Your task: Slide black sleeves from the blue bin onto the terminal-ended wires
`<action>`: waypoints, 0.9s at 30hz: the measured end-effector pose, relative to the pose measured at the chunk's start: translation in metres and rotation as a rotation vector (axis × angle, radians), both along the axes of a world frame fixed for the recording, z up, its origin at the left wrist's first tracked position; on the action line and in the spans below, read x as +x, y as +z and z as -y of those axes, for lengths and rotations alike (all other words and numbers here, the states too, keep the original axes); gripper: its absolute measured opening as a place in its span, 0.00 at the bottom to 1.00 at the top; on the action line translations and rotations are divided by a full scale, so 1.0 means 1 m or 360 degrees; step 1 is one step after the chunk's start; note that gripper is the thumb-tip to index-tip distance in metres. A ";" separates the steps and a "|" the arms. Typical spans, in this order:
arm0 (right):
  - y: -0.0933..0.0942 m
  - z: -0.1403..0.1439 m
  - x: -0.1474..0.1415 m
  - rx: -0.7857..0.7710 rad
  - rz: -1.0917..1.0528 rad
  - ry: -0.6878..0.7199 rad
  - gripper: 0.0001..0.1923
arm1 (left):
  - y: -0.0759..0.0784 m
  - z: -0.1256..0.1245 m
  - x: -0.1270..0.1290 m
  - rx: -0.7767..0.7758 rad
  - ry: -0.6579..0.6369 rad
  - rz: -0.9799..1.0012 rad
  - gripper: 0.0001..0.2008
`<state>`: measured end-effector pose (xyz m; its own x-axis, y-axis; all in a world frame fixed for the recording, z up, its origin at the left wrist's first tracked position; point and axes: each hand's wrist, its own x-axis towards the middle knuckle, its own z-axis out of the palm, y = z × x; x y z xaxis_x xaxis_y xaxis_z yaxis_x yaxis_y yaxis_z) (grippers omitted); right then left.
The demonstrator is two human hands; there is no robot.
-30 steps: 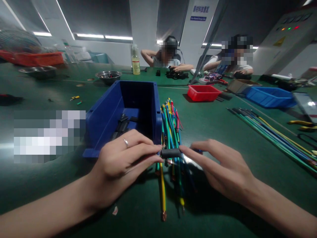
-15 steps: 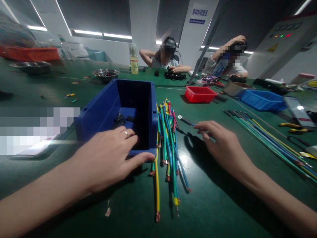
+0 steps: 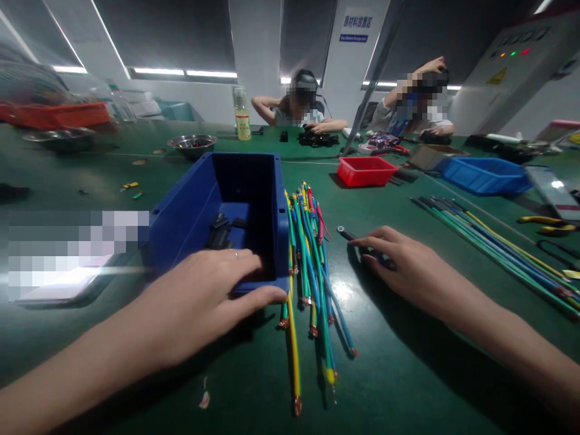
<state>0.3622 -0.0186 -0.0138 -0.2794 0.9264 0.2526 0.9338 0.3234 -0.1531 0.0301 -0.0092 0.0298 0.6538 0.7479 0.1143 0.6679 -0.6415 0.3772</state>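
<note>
My left hand [image 3: 203,302] lies over the near rim of the blue bin [image 3: 181,220], fingers reaching inside and thumb along the outer wall; it holds nothing. Black tube pieces [image 3: 220,229] lie on the bin's floor just beyond the fingertips. A bundle of coloured wires [image 3: 308,260] with bare copper ends lies right of the bin. My right hand [image 3: 399,260] rests on the green table [image 3: 254,386], fingers closed over a dark blue wire whose ring terminal [image 3: 341,230] sticks out to the left.
A second bundle of long wires [image 3: 498,248] lies at the right, with pliers [image 3: 544,223] beyond. A red tray [image 3: 366,170], a blue tray [image 3: 484,175], a steel bowl [image 3: 193,144] and a bottle [image 3: 241,118] stand farther back. Two people sit at the far side.
A second ago both hands pinched a black tube over the wire bundle. My left hand has moved onto the bin's rim; my right hand carried a ring-terminal wire rightward and lowered it to the table.
</note>
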 end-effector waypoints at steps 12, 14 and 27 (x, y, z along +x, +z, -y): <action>0.002 -0.006 0.005 0.0004 -0.0021 -0.0220 0.12 | 0.002 -0.006 -0.005 -0.0055 -0.0087 0.0345 0.07; -0.002 -0.007 -0.002 0.0102 -0.0079 -0.0207 0.14 | 0.002 -0.005 -0.005 -0.0034 -0.0089 0.0344 0.07; -0.003 0.000 -0.023 0.0100 -0.0092 0.0098 0.13 | -0.011 0.000 0.007 0.0838 -0.0402 -0.0155 0.25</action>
<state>0.3393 -0.0182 -0.0165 -0.3187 0.8897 0.3271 0.9020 0.3906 -0.1837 0.0372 -0.0089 0.0191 0.8305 0.4265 0.3583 0.4857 -0.8694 -0.0908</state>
